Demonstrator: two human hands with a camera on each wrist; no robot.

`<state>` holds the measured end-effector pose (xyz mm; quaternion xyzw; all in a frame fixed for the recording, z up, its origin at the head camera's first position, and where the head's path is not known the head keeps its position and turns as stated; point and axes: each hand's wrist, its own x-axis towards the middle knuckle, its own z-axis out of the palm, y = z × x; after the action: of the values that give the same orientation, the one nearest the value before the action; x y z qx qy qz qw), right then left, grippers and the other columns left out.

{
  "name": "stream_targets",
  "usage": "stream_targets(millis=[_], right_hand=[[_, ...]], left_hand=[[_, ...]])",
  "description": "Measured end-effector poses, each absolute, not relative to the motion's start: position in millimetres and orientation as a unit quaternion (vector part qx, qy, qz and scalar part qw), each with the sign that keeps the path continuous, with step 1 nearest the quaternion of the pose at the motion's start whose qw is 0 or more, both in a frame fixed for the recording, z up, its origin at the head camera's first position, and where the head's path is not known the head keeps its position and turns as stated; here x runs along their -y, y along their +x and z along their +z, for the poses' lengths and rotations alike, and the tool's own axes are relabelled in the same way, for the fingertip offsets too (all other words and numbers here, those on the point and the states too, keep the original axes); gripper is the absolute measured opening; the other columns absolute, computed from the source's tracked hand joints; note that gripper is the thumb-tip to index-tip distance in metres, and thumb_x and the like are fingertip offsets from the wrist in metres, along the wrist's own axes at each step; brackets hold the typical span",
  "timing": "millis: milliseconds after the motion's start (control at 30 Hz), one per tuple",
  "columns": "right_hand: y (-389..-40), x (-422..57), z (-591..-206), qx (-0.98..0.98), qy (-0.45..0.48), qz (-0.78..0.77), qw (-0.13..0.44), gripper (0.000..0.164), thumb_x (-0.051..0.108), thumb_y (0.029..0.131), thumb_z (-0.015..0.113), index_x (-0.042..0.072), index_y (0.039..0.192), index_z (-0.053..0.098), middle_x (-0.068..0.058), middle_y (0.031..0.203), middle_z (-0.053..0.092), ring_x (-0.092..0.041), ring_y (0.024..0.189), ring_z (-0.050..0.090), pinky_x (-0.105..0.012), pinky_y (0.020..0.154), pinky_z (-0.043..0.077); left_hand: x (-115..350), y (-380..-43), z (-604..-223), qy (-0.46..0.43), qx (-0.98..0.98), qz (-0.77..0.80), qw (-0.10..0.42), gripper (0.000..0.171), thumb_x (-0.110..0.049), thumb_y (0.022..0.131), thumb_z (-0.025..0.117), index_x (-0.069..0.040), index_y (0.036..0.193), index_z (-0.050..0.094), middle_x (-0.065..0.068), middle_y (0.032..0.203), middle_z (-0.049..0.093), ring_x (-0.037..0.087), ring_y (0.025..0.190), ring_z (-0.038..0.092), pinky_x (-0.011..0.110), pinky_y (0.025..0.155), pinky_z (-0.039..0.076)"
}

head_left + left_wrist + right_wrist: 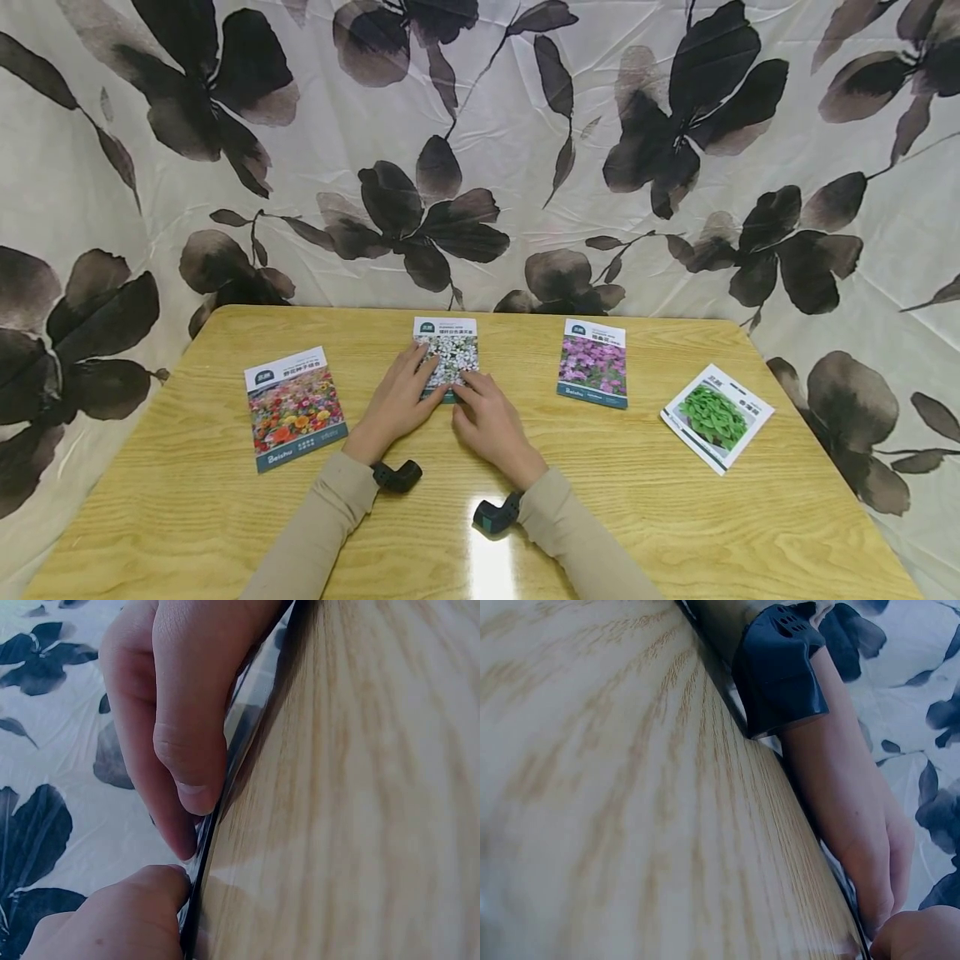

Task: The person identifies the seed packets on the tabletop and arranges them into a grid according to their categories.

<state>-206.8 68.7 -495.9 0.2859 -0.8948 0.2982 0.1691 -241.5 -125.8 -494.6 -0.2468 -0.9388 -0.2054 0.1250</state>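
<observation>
A seed packet with white flowers [453, 350] lies flat near the table's far edge. My left hand [397, 400] rests on its left side, fingers spread over the print and thumb at the lower edge. On the packet's lower right part lie the fingertips of my right hand [495, 421], slightly bent. The two hands come close together at the bottom edge, hiding part of it. In the left wrist view, the right hand [195, 697] points down with its thumb beside the fingers. The right wrist view catches the left hand [847, 802] reaching to the surface.
A packet with mixed flowers [296, 408] lies to the left. Right of the hands are a purple-flower packet [592, 362] and a tilted green-leaf packet [716, 417]. All are on the wooden table [225, 533]. Behind it hangs a floral cloth [300, 175].
</observation>
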Motion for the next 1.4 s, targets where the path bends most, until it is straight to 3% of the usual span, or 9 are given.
stream_targets(millis=[667,900,1400], right_hand=[[-207.3,-67.9,-495.4,0.888,0.284,0.311,0.185,0.030,0.007,0.091,0.063,-0.002,0.120,0.070,-0.023,0.133,0.059,-0.039,0.126,0.053,-0.052,0.110,0.036],[-209.8,-70.9,-496.9,0.877,0.273,0.329,0.218,0.027,0.006,0.091,0.065,-0.002,0.115,0.071,-0.020,0.129,0.062,-0.035,0.122,0.057,-0.047,0.109,0.039],[-217.4,-87.6,-497.0,0.850,0.271,0.360,0.272,0.025,-0.001,0.087,0.061,-0.005,0.109,0.073,-0.022,0.121,0.066,-0.037,0.114,0.062,-0.055,0.104,0.042]], left_hand=[[125.9,-243.5,-497.5,-0.248,0.937,-0.210,0.128,0.055,-0.037,0.100,0.058,0.004,0.137,0.055,0.028,0.149,0.041,0.043,0.144,0.028,0.055,0.116,0.023],[125.6,-243.8,-498.1,-0.250,0.935,-0.213,0.135,0.053,-0.034,0.101,0.057,0.004,0.137,0.055,0.028,0.148,0.042,0.044,0.143,0.028,0.055,0.115,0.024],[121.1,-242.7,-498.1,-0.261,0.925,-0.224,0.159,0.049,-0.029,0.100,0.057,0.005,0.135,0.056,0.028,0.146,0.045,0.044,0.141,0.033,0.054,0.115,0.026]])
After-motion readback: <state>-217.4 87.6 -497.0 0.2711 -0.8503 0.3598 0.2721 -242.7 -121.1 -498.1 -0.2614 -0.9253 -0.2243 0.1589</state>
